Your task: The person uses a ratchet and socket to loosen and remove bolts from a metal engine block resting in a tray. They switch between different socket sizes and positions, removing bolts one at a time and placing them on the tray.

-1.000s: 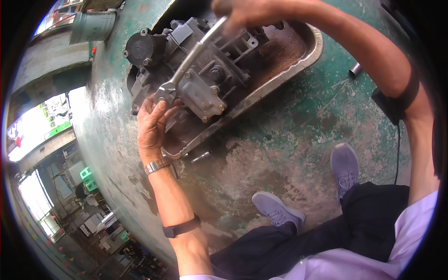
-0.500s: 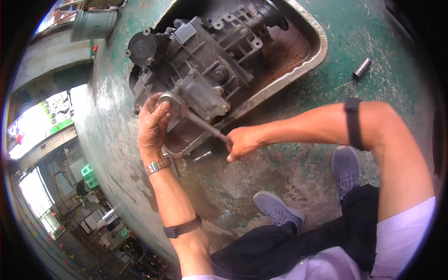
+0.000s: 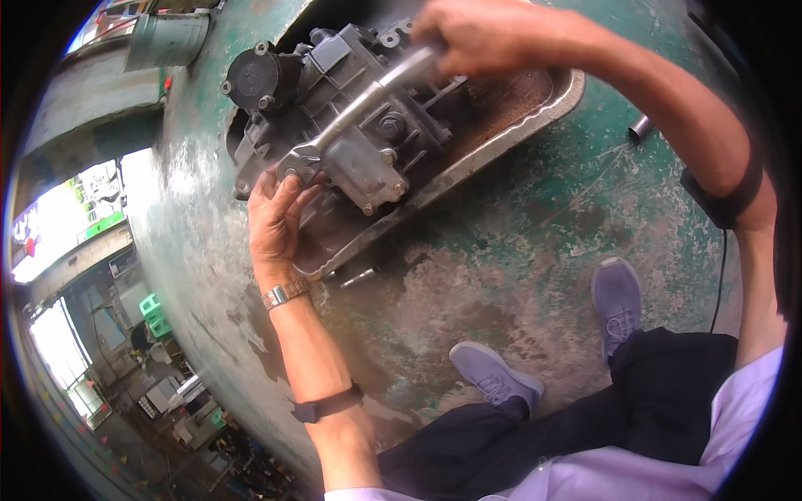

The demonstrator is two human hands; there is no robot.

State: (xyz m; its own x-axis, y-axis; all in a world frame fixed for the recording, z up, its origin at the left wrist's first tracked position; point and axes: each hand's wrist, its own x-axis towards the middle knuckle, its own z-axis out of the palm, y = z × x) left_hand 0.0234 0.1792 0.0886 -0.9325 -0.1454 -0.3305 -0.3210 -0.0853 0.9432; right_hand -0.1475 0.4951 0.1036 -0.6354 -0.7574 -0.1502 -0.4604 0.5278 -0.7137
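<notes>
Ratchet wrench (image 3: pixel 347 117) spans my two grips, its head to the left and near, its handle running out to the right and far. My left grip (image 3: pixel 276 219) pinches that head, thumb laid on the round face and fingers curled behind it, at the left part of a grey metal gearbox (image 3: pixel 338 83). My right grip (image 3: pixel 493 40) is wrapped round the far end of the handle, above the gearbox; it is blurred, so I cannot tell how each finger sits. The gearbox lies in a metal tray (image 3: pixel 469 164) on the floor (image 3: pixel 468 284), with a bolted cover (image 3: pixel 365 171) just right of the wrench head.

I judge the step in hand to be ratchet work on one fastener, my left grip steadying and my right supplying the leverage. What the head bears on is hidden beneath it, and I cannot tell tightening from loosening. To my mind, the next move calls for an even pull on the handle toward the near side, with the left thumb keeping the head seated and square so it does not slip off. My right knuckles should clear the cover's raised bolts on the way.
</notes>
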